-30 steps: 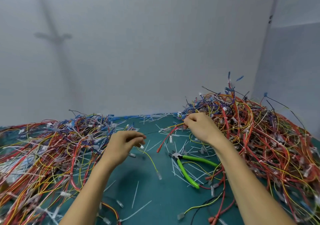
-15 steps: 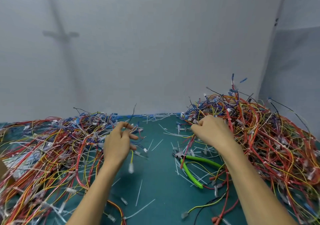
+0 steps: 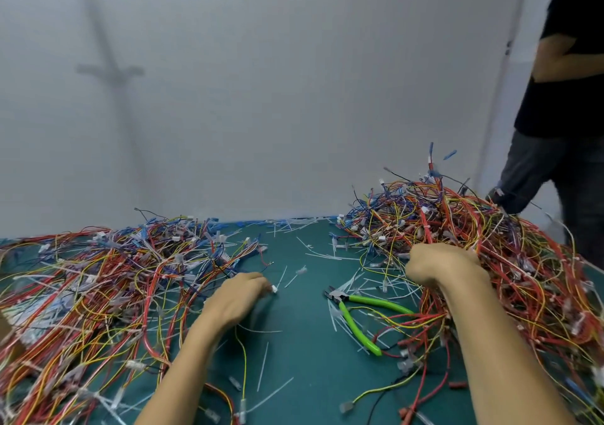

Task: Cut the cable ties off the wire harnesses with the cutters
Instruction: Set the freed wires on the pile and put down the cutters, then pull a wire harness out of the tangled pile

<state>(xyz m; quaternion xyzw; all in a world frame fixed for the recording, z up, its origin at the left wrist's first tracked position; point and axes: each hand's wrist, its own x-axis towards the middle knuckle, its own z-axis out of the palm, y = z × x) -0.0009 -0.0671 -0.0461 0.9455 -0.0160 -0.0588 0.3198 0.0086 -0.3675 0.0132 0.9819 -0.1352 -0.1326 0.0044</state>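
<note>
Green-handled cutters (image 3: 376, 301) lie on the teal mat (image 3: 304, 352) between my hands, jaws pointing left, with nobody touching them. My right hand (image 3: 441, 267) is a fist that grips wires at the near-left edge of the big tangled harness pile on the right (image 3: 490, 261). My left hand (image 3: 238, 297) is blurred low over the mat beside the left wire pile (image 3: 98, 294). Its fingers are curled, and a small white cable tie head (image 3: 274, 289) sits at the fingertips. Whether the hand holds it is unclear. A loose yellow wire (image 3: 242, 359) lies below that hand.
Cut white cable ties (image 3: 353, 280) litter the mat's middle and back. A person in a black shirt (image 3: 568, 97) stands at the table's far right corner. A grey wall closes off the back. Both wire piles spill to the front edge.
My left hand let the yellow wire go by the left pile, then dropped lower and toward the centre. My right hand shifted right, deeper into the right pile. A person came into view.
</note>
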